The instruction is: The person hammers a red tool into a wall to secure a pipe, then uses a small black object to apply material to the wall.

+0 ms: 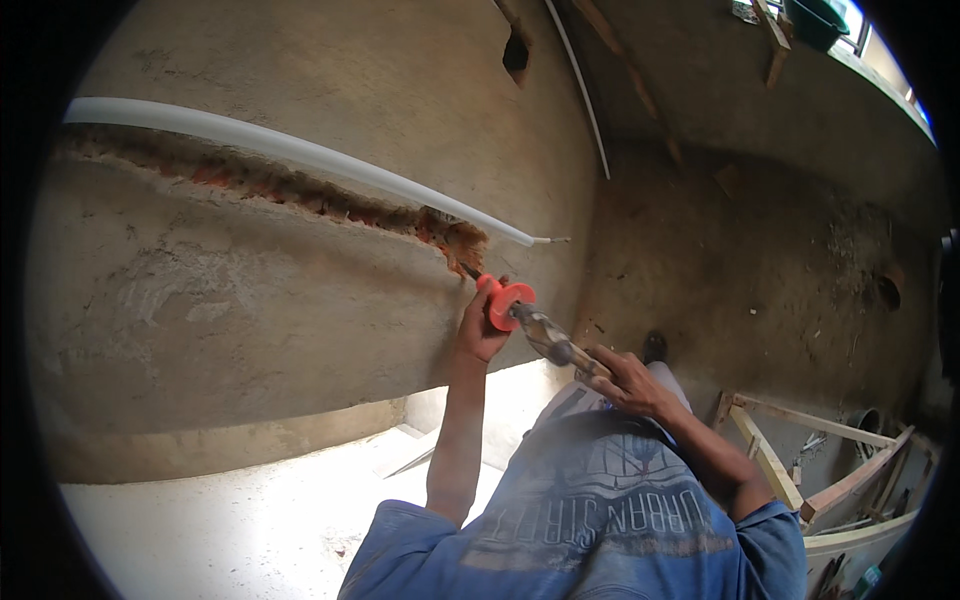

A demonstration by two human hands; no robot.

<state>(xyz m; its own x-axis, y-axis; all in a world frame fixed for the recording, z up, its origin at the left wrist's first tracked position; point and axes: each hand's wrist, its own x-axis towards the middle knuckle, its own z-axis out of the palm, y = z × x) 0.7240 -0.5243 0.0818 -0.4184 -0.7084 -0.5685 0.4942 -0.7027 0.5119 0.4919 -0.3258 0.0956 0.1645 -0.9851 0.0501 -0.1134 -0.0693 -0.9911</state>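
Observation:
My left hand (482, 330) is closed around the grip of a chisel, behind its red hand guard (514, 306). The chisel's dark metal blade (470, 271) reaches the broken end of a rough groove (352, 210) in the plastered wall (300, 300), where orange brick shows. In my right hand (637, 382) is the handle of a hammer (551, 337). The hammer's head looks blurred and is close to the chisel's struck end; whether they touch I cannot tell.
Just above the groove runs a white plastic conduit (315, 154) with wire ends (553, 240) sticking out. A wooden frame (810, 435) stands at lower right. Higher up are a hole (516, 52) in the wall, a thin white pipe (581, 82) and a green bucket (817, 22) on a ledge.

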